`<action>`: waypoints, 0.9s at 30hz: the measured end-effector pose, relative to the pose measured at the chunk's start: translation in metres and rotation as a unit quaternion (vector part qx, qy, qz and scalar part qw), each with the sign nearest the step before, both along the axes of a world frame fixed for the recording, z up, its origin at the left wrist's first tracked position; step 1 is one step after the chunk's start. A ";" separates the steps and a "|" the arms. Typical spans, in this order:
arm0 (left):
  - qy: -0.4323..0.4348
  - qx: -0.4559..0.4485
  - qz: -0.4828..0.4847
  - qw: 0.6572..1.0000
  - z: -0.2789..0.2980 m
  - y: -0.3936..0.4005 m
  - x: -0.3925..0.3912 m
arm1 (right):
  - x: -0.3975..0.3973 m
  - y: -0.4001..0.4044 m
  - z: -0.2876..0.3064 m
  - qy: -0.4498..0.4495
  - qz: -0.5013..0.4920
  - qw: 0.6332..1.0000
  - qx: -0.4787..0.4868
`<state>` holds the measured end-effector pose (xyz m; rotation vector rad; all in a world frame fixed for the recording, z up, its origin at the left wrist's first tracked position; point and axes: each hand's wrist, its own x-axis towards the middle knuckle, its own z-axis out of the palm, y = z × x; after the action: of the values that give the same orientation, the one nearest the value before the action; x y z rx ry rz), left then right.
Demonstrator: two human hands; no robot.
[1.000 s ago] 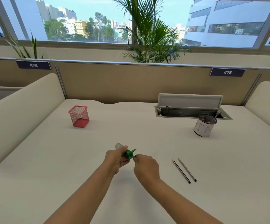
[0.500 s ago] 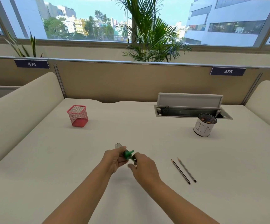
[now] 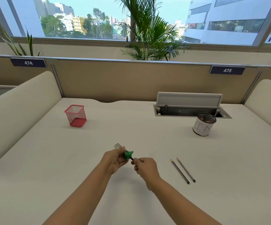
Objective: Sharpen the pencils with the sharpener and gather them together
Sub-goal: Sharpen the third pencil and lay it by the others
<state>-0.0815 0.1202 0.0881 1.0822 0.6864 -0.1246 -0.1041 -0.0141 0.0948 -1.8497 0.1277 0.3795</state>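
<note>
Currently the left hand (image 3: pixel 115 161) grips a green pencil sharpener (image 3: pixel 128 154) with a clear shavings container projecting from its far-left side, fingers curled round the body. The right hand (image 3: pixel 145 166) pinches a dark pencil (image 3: pixel 132 158) between thumb and fingertips; only a short length of it shows between the hand and the sharpener, and its tip sits inside the sharpener opening. Both hands are held over the near centre of the white bench (image 3: pixel 131 127).

Two further pencils (image 3: pixel 182 170) lie flat on the bench to the right of the hands, side by side and nearly parallel, points toward the far side. A pink mesh pencil holder (image 3: pixel 75 115) stands upright at far left. A round mesh cup wrapped in white paper (image 3: pixel 203 124), marked with handwritten letters, stands at far right, just in front of an open cable tray (image 3: pixel 189 109) set into the bench.
</note>
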 end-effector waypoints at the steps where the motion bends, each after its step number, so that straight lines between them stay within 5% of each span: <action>1: -0.003 -0.003 0.004 1.000 0.001 0.001 0.001 | 0.000 -0.003 0.001 0.014 -0.002 1.000 0.018; 16: 0.007 -0.029 0.055 0.998 -0.002 0.006 0.006 | 0.001 -0.030 -0.013 -0.015 -0.007 1.000 0.013; 27: 0.025 -0.024 0.068 0.997 -0.017 0.013 -0.004 | 0.007 -0.060 -0.052 -0.121 -0.030 0.968 -0.219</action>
<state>-0.0858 0.1336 0.0713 0.9856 0.7974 -0.0507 -0.0975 -0.0739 0.0432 -2.3077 0.1045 0.0813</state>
